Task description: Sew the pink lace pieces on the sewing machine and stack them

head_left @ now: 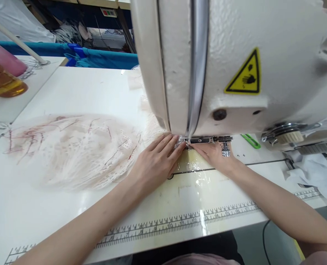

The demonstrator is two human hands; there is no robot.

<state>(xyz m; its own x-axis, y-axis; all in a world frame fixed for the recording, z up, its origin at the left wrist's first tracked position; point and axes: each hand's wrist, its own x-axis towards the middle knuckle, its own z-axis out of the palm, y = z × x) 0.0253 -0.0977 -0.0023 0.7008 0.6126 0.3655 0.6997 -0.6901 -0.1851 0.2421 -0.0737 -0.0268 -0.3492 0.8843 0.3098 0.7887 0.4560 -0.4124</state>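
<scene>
My left hand lies flat with its fingers stretched out at the needle area of a white sewing machine. Its fingertips rest at the edge of a pale, sheer lace fabric. The fabric spreads to the left in a loose heap with dark red threads on it. From the right, my right hand reaches under the machine head. One straight digit points toward the presser foot; the other fingers are mostly hidden behind a metal guide. Whether fabric lies under the right hand cannot be seen.
A printed ruler runs along the table's front edge. Green thread snips lie behind my right wrist. White cloth scraps sit at the right. An amber bottle and a pink cone stand at the far left.
</scene>
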